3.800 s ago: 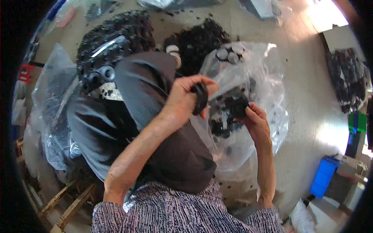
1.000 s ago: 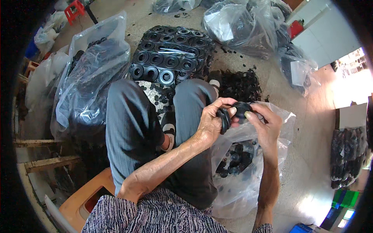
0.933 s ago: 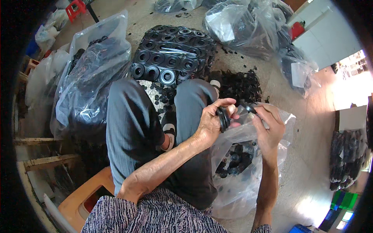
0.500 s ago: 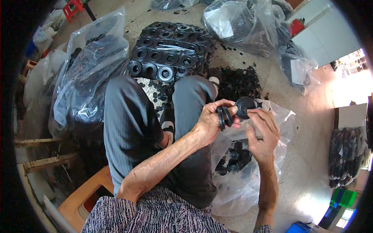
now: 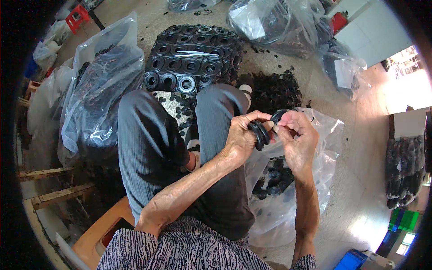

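Above my right knee, my left hand [image 5: 240, 136] is closed around several black rubber rings [image 5: 258, 135] stacked on its fingers. A further black round rubber piece [image 5: 278, 115] lies between both hands, seen almost edge-on. My right hand [image 5: 299, 138] pinches this piece with thumb and fingers, while the left fingertips touch its near side. Fingers partly hide it. Below the hands, a clear plastic bag [image 5: 310, 189] lies spread open with black round parts [image 5: 273, 178] inside. A moulded black sheet of rings [image 5: 173, 65] sits on the floor beyond my knees.
Metal tweezers [image 5: 197, 54] rest on the ring sheet. Black rubber scraps [image 5: 276, 95] are heaped right of my foot. Filled plastic bags stand at left [image 5: 101, 99] and far right [image 5: 274, 27]. An orange stool [image 5: 92, 238] shows beneath me; small black discs [image 5: 182, 105] lie between my feet.
The black round piece has turned from facing up to nearly edge-on. My right hand has closed in toward the left, its fingers now bunched in a pinch.
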Tool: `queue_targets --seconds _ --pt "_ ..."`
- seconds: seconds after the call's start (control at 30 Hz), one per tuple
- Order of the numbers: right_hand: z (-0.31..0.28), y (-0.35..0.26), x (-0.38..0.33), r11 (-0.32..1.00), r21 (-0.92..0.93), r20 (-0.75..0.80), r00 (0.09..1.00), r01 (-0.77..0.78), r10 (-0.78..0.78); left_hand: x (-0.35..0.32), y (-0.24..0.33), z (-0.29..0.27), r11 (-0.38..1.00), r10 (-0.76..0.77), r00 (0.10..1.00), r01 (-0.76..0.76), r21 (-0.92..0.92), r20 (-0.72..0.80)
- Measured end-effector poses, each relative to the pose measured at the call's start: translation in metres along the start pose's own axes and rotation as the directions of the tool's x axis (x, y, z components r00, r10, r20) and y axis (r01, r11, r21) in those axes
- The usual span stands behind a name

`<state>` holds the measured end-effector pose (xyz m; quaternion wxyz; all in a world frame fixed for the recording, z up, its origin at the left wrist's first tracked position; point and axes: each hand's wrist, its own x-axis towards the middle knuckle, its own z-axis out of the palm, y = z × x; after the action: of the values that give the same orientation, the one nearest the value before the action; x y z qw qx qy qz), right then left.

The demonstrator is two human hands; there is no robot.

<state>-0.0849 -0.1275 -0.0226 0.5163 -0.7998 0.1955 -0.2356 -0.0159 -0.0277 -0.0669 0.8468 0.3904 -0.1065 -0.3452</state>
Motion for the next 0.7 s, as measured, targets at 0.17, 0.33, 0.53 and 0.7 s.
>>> queue_targets --seconds 0.17,0.33,0.53,0.7 --pt "0.006 -0.013 -0.006 0.986 0.143 0.093 0.993 -0.085 0.072 0.0 0.005 0.001 0.987 -0.005 0.997 0.017 0.162 -0.071" --pt "-0.02 -0.015 -0.045 0.987 0.16 0.505 0.859 0.004 -0.085 0.02 0.001 -0.007 0.984 0.066 0.997 -0.059 0.168 -0.038" --pt "-0.021 0.082 -0.069 0.804 0.492 0.03 0.93 -0.333 0.366 0.018 -0.002 -0.009 0.995 -0.067 0.975 0.081 -0.059 0.212" --pt "-0.025 0.151 -0.107 0.897 0.122 -0.057 0.899 -0.426 0.435 0.013 0.009 -0.004 0.972 -0.229 0.939 0.234 0.012 0.255"
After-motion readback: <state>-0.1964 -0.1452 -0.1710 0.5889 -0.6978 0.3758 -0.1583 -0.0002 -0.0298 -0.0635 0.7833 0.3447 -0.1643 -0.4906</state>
